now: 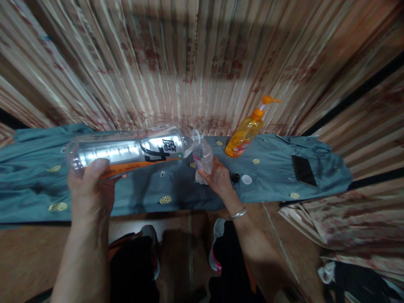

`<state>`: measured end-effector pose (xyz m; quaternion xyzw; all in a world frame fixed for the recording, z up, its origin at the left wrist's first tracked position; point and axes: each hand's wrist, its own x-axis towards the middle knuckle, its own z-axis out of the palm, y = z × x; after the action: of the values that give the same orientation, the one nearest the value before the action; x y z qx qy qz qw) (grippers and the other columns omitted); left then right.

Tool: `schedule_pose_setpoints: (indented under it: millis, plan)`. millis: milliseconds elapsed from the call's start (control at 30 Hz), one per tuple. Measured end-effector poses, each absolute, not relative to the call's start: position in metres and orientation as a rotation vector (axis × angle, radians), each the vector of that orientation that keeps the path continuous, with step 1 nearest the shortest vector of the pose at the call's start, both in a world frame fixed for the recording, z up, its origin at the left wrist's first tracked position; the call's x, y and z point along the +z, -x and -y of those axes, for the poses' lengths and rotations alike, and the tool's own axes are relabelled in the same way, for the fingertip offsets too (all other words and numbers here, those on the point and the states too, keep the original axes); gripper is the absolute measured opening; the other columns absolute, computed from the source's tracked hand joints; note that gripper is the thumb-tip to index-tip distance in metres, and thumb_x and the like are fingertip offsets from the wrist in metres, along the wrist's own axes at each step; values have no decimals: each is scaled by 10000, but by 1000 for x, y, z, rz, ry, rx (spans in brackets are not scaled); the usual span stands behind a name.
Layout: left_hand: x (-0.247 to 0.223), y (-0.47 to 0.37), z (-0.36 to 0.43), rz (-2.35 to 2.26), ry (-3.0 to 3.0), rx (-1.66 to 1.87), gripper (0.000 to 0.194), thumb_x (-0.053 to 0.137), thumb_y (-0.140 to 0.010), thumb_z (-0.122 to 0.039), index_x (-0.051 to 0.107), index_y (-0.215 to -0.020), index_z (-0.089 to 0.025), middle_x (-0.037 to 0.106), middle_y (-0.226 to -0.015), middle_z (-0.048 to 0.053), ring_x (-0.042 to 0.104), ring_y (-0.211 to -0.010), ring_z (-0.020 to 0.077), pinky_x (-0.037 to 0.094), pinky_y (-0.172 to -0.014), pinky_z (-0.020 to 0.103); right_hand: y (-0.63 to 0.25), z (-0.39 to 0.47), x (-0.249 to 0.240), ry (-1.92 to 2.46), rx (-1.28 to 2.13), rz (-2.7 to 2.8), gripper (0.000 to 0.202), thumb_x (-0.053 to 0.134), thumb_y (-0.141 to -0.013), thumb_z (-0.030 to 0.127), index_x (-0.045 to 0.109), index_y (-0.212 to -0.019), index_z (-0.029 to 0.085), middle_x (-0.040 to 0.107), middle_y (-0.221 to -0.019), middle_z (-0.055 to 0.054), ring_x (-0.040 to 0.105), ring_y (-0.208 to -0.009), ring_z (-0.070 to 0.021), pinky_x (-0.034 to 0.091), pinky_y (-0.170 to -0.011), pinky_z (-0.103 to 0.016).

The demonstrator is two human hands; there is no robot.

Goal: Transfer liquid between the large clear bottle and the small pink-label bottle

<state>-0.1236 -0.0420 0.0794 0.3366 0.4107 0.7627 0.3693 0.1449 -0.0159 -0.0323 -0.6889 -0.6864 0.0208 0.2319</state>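
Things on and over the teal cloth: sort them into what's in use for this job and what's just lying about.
In use:
- large clear bottle, in the left hand
- small clear bottle, in the right hand

Apparently lying about:
- orange pump bottle
- phone
- white disc and black piece, possibly caps

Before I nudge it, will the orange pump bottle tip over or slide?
The orange pump bottle might tip if pushed near the top, since it looks tall and narrow. It may feel fairly light, as the liquid seems low. The cloth might bunch up, because it looks wrinkled.

Large bottle [132,150], tipped sideways
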Motion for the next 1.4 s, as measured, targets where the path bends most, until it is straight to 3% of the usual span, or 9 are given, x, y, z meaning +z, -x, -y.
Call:
schedule_pose_setpoints:
  millis: [333, 800, 1067, 1200, 1400]
  plan:
    - [79, 123, 42, -1034, -864, 1962, 923, 818, -460, -180, 560, -1336, -311, 646, -741, -80, 575, -565, 120, 372, -420, 212, -144, 15, -31, 1912, 72, 1869, 534, 803, -898, 397, 556, -1276, 112, 763, -1024, -180, 740, -955, -300, 571, -821, -394]
    - [82, 123, 43, -1034, -869, 1972, 859, 816, -459, -183, 572, -1274, -303, 635, -757, -69, 600, -615, 140, 391, -392, 203, -145, 15, -32, 1898, 77, 1864, 518, 807, -894, 389, 561, -1271, 134, 765, -1007, -166, 742, -932, -301, 577, -807, -406]
    - [81, 123, 42, -1024, -849, 1971, 964, 878, -424, -193, 535, -1317, -316, 649, -808, -74, 583, -591, 113, 385, -387, 196, -145, 13, -37, 1906, 52, 1861, 551, 787, -903, 393, 546, -1324, 132, 764, -1007, -171, 744, -927, -311, 586, -794, -426]
    - [80, 124, 41, -1037, -844, 1978, 1021, 900, -409, -220, 517, -1351, -308, 612, -732, -90, 541, -558, 106, 391, -401, 198, -145, 14, -35, 1887, 59, 1853, 517, 802, -891, 392, 565, -1279, 147, 765, -985, -154, 740, -902, -300, 582, -792, -411]
    - [82, 122, 43, -1029, -860, 1967, 967, 873, -429, -185, 542, -1328, -316, 648, -796, -69, 588, -590, 117, 390, -393, 196, -144, 15, -29, 1935, 95, 1861, 536, 804, -895, 400, 567, -1279, 111, 761, -999, -165, 744, -915, -290, 577, -814, -389]
